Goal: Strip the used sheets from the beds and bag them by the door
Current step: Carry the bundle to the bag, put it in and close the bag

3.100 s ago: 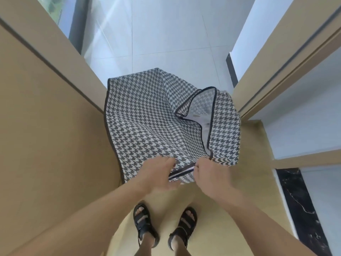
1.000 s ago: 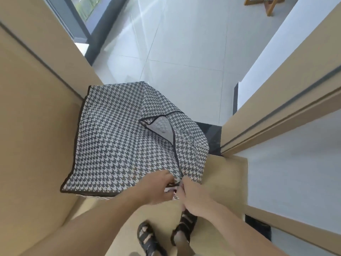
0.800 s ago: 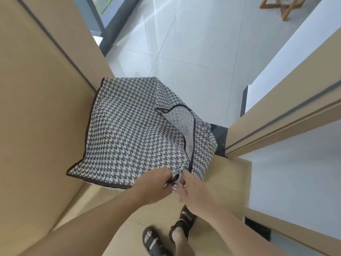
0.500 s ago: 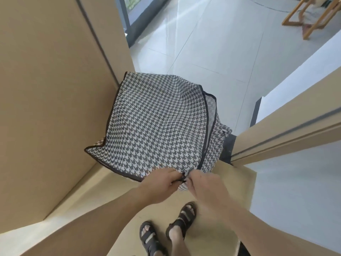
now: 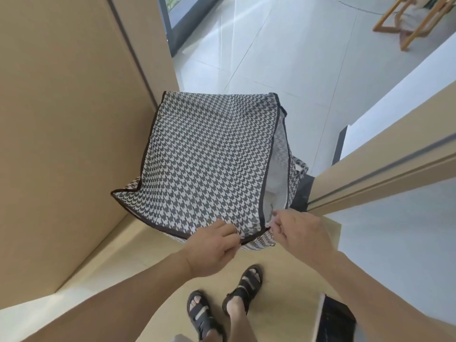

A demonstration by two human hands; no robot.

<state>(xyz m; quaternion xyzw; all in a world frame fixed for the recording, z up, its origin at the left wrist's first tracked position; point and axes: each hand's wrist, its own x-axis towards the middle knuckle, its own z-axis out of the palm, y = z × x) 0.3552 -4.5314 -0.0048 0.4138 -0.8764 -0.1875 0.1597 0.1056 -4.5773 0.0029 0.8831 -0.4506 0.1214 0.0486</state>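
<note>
Couldn't see into houndstooth bag (image 5: 209,156) past its narrow opening; lost part of wooden frame (image 5: 423,28) beyond top edge.

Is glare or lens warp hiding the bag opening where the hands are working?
Head view: glare streaks lie only on the floor tiles; wide-angle lens bows the door frame at the right edge; the houndstooth bag, left hand and right hand are evenly lit, opening visible.

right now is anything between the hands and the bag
Nothing visible does. The left hand grips the bag at its near edge, and the right hand pinches it at the near corner of its opening.
</note>
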